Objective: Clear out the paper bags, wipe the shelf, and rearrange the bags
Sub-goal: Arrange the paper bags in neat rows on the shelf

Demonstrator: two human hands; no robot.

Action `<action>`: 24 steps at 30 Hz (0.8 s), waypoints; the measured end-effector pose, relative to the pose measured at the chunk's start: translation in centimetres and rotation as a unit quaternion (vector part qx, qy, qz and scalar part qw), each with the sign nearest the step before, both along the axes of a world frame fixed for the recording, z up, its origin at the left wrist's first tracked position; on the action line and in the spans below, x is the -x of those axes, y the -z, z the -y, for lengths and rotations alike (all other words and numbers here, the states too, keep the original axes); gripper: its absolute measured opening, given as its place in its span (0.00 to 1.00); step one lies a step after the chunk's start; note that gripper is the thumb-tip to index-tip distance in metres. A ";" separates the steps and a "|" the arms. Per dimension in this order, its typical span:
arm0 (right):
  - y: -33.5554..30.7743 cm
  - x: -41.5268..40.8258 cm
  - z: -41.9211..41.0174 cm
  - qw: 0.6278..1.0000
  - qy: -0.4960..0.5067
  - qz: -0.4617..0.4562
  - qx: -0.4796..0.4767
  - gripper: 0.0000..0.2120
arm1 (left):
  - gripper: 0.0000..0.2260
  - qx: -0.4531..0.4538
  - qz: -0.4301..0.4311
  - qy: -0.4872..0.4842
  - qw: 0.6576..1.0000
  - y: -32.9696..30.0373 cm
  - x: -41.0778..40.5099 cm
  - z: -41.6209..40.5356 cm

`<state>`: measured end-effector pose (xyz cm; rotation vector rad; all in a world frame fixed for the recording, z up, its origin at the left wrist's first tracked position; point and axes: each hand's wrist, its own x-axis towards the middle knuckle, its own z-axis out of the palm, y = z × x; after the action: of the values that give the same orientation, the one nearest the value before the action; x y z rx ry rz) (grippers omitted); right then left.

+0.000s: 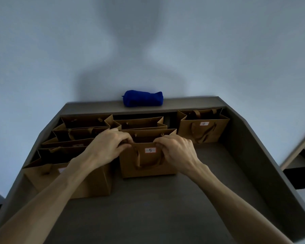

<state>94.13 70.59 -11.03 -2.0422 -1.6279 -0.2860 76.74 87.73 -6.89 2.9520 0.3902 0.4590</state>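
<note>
1. Kraft-paper bag marked 5 stands upright at the middle of the grey shelf. The left hand and right hand each pinch its near top rim, fingers curled over the edge.
2. Risk: thin paper may crease or tear at the rim if it is lifted by the edge alone, not by the ribbon handles.
3. Risk: the stacked bags just to the left could topple if knocked.
4. Bag marked 4 stands apart at rear right.
5. Blue cloth, apparently rolled and soft, lies on the back ledge; dim light limits detail.
</note>
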 end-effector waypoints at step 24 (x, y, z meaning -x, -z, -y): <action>-4.6 -17.1 6.8 0.959 0.241 -0.068 0.136 0.18 | 0.12 0.076 0.030 0.077 0.994 -1.7 -17.0 5.2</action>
<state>111.27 63.80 -6.40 -2.5951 -1.1178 -0.0847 93.70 82.50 -5.14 2.7877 0.1791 0.4753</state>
